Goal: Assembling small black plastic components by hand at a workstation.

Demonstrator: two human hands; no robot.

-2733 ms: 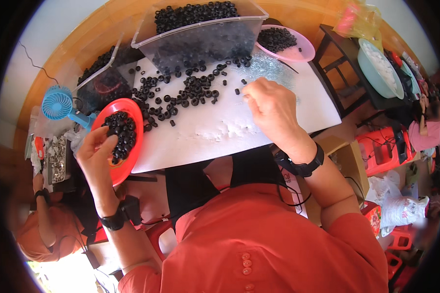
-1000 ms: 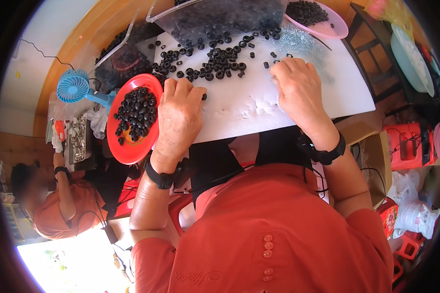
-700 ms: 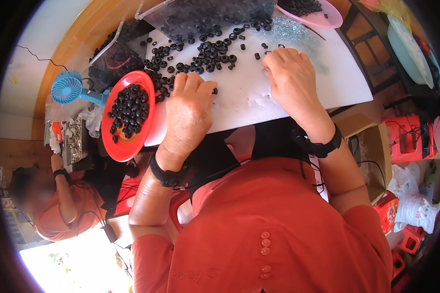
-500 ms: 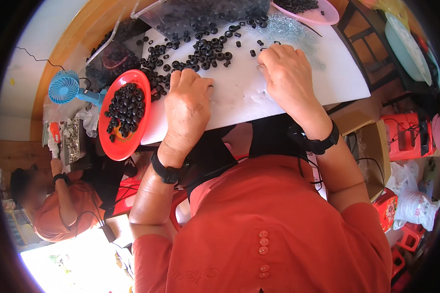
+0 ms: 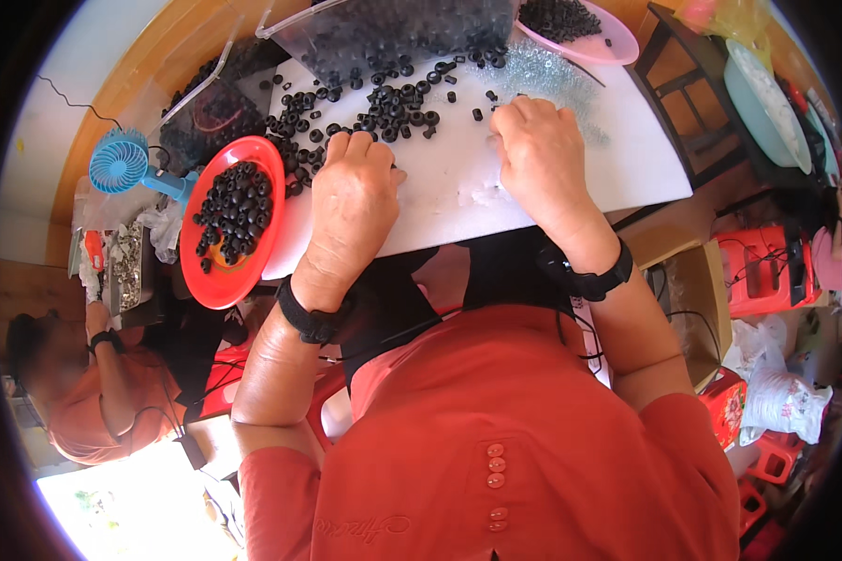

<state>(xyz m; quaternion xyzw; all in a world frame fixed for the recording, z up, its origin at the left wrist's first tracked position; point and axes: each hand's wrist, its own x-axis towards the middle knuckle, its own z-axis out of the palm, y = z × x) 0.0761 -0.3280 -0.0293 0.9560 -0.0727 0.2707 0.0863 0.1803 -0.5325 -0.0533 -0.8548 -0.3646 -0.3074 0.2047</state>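
Observation:
My left hand [image 5: 354, 208] is closed above the white board [image 5: 440, 210], beside a scatter of small black rings [image 5: 398, 105]. A bit of something dark shows by its thumb, too small to name. My right hand [image 5: 543, 166] is closed too, farther right on the board, near a few small black cylinders [image 5: 478, 115]. Its fingertips curl out of sight, so anything in them is hidden. To the left of my left hand, a red plate [image 5: 212, 295] holds many round black pieces.
A clear bin [image 5: 295, 42] of black parts stands at the far edge. Tiny clear pieces [image 5: 561, 79] lie beside a pink dish [image 5: 617, 49] of small black parts. A blue fan [image 5: 119, 161] is at left, where another person [image 5: 103, 393] sits. An open carton [image 5: 706, 309] is at right.
The whole view has shifted slightly. Both hands stay closed in nearly the same places over the board, with only small finger movements.

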